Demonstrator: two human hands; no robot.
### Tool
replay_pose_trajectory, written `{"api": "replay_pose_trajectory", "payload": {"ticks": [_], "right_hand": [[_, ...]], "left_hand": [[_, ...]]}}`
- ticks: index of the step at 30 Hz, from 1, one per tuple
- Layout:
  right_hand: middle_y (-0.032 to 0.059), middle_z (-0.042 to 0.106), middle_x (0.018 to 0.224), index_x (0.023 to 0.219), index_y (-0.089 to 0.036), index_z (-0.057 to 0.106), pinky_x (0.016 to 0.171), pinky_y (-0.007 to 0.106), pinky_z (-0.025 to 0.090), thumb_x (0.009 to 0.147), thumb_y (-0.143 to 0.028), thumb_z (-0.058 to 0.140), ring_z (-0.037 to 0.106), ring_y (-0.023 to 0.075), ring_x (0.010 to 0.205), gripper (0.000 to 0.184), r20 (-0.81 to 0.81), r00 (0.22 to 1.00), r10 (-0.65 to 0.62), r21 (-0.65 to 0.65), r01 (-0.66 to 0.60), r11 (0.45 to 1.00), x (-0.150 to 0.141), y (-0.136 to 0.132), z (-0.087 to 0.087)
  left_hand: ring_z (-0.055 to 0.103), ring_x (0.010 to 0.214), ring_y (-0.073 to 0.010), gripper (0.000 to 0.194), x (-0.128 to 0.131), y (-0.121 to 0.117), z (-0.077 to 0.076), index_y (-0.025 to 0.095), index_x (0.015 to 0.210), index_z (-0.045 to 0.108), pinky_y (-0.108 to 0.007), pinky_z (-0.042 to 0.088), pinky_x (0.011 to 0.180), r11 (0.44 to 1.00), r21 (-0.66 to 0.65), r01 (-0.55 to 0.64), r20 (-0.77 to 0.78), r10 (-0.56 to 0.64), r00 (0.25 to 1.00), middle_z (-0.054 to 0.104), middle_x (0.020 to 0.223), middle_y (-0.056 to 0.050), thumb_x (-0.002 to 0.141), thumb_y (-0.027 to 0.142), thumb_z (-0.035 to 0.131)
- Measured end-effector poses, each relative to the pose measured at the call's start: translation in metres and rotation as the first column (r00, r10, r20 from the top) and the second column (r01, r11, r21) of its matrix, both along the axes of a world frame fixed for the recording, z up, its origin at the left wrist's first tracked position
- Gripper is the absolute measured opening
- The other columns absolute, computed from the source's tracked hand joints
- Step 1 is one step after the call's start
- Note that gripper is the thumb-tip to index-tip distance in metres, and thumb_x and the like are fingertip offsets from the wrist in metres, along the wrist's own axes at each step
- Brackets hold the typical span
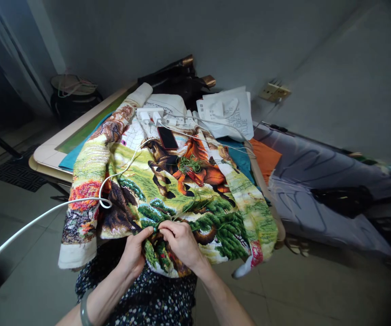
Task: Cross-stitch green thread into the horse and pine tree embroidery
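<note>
Along the near edge of the surface (51,147), a stitched cloth (216,222) with horses and trees is spread out, its front part hanging over toward the floral garment (141,303) on the lap. Both hands are at that front part: the left hand (134,253) is pinched narrow on a fold, thumb uppermost, and the right hand (182,240) has thumb and fingertips drawn together just beside it; whether a needle sits between them is too small to tell. By its look the cloth should handle as soft and pliant, light at any one spot but with some drag as a whole, since a thick roll (83,194) lies along its left side and another roll (250,199) along its right. The densely stitched parts would likely be thicker and stiffer than the pale fabric, and hardly slippery. A fold at the front looks the best place to take hold, with a light pinch, as a hard pull could pucker the stitching or shift what lies on top: the phone (167,138), the power strip (150,111) and the white cable (46,210) looping over the left roll. Most delicate seems the loose tangle of green thread (189,165) over the horses, fine and easily knotted, so better lifted by a single strand than by the bunch.
</note>
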State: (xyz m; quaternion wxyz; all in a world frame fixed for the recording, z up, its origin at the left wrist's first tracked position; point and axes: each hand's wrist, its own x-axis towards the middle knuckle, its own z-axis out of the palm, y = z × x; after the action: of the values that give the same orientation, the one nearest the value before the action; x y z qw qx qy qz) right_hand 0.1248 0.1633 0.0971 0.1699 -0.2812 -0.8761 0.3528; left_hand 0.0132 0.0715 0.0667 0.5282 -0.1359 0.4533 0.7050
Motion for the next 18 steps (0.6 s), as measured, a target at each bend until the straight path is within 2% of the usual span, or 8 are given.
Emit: {"api": "replay_pose_trajectory", "payload": {"ticks": [4, 8, 10, 13, 16, 18], "right_hand": [[-0.0022, 0.066, 0.062, 0.082, -0.02, 0.073, 0.061, 0.02, 0.042, 0.092, -0.008, 0.056, 0.06, 0.012, 0.056, 0.023, 0.001, 1.0, -0.008, -0.022, 0.008, 1.0, -0.002, 0.0, 0.0], [-0.0027, 0.065, 0.062, 0.083, -0.02, 0.068, 0.062, 0.02, 0.043, 0.094, -0.011, 0.056, 0.062, 0.0129, 0.057, 0.018, 0.088, 0.996, -0.033, -0.005, 0.033, 0.999, -0.005, -0.004, 0.003], [-0.0007, 0.068, 0.067, 0.095, -0.018, 0.066, 0.063, 0.022, 0.043, 0.096, -0.011, 0.054, 0.066, 0.0156, 0.061, 0.014, 0.183, 0.982, -0.042, 0.037, 0.036, 0.999, -0.007, -0.009, 0.006], [0.0052, 0.073, 0.081, 0.117, -0.015, 0.059, 0.068, 0.025, 0.046, 0.095, -0.006, 0.047, 0.072, 0.0207, 0.076, 0.026, 0.352, 0.936, -0.031, 0.152, -0.025, 0.988, -0.014, -0.019, 0.012], [0.0088, 0.073, 0.096, 0.116, -0.017, 0.059, 0.075, 0.027, 0.05, 0.095, -0.004, 0.047, 0.073, 0.0234, 0.089, 0.028, 0.49, 0.872, -0.015, 0.241, -0.119, 0.963, -0.024, -0.028, 0.019], [0.0085, 0.072, 0.098, 0.108, -0.019, 0.062, 0.074, 0.028, 0.051, 0.095, -0.005, 0.05, 0.073, 0.0233, 0.087, 0.023, 0.544, 0.838, -0.052, 0.281, -0.124, 0.952, -0.028, -0.033, 0.023]], "left_hand": [[0.073, 0.079, -0.0247, 0.024, -0.001, 0.001, 0.001, 0.011, 0.07, 0.077, -0.034, 0.058, 0.078, 1.0, -0.002, -0.004, -0.002, 0.004, 1.0, 0.079, 0.073, -0.008, 0.05, 0.019, 0.09], [0.07, 0.069, -0.0203, 0.025, 0.0, 0.001, 0.002, 0.011, 0.07, 0.078, -0.031, 0.057, 0.072, 1.0, 0.0, 0.003, 0.014, -0.003, 1.0, 0.079, 0.074, -0.008, 0.051, 0.019, 0.09], [0.069, 0.067, -0.0188, 0.025, 0.0, 0.0, 0.003, 0.011, 0.072, 0.078, -0.03, 0.056, 0.07, 1.0, 0.01, 0.005, 0.022, -0.005, 1.0, 0.078, 0.074, -0.007, 0.051, 0.019, 0.09], [0.068, 0.067, -0.0181, 0.026, 0.002, -0.002, 0.003, 0.011, 0.073, 0.079, -0.029, 0.055, 0.07, 0.999, 0.033, 0.011, 0.014, -0.011, 1.0, 0.078, 0.073, -0.006, 0.05, 0.019, 0.089], [0.065, 0.063, -0.0161, 0.024, 0.002, -0.005, 0.001, 0.011, 0.068, 0.078, -0.028, 0.054, 0.067, 0.998, 0.054, 0.022, 0.007, -0.023, 1.0, 0.075, 0.068, -0.004, 0.047, 0.018, 0.088], [0.063, 0.06, -0.0148, 0.022, 0.002, -0.006, 0.001, 0.011, 0.064, 0.077, -0.027, 0.052, 0.064, 0.998, 0.06, 0.029, 0.015, -0.03, 0.999, 0.073, 0.064, -0.002, 0.046, 0.018, 0.088]]}}
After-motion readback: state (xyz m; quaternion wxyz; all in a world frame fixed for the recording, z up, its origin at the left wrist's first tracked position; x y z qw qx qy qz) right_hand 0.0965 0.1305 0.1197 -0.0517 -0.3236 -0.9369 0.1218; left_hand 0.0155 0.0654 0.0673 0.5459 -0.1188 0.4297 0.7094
